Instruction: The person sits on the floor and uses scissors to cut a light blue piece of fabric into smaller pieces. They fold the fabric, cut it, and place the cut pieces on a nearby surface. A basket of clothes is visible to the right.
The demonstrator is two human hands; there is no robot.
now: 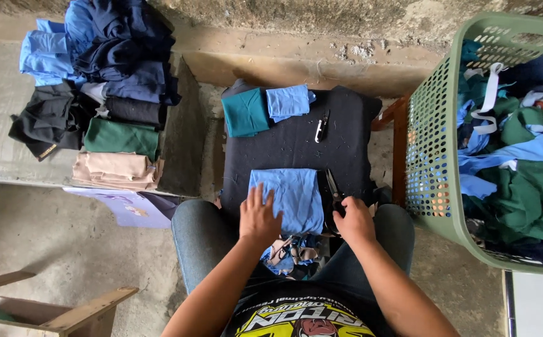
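Light blue cloth piece [290, 200], folded flat at lower centre of the frame, on the near edge of a black padded work surface [290, 143]. Long axis running up and down the frame, top edge pointing toward the upper part, bottom edge hanging toward the lap. Pressed down by the left hand [259, 218], fingers spread wide and flat over the lower left corner, nothing gripped. Just right of the cloth, black scissors [334, 190], long axis also up and down the frame, tips toward the top, handles toward the bottom. Right hand [353, 221] resting on the handles, fingers curled; whether closed through the loops, impossible to tell. Left hand therefore on the cloth, right hand just beside its right edge with the blades alongside.

Below the cloth, between the knees, small scraps [290, 253] in blue and tan. Further up the black surface, a folded teal piece [245, 112] touching a folded blue piece [288, 102], and a small dark tool [322, 126] near them. Right of frame, a green plastic basket [433, 150] full of mixed green and blue fabric. Upper left, a stack of folded clothes [106, 93] on a concrete ledge.
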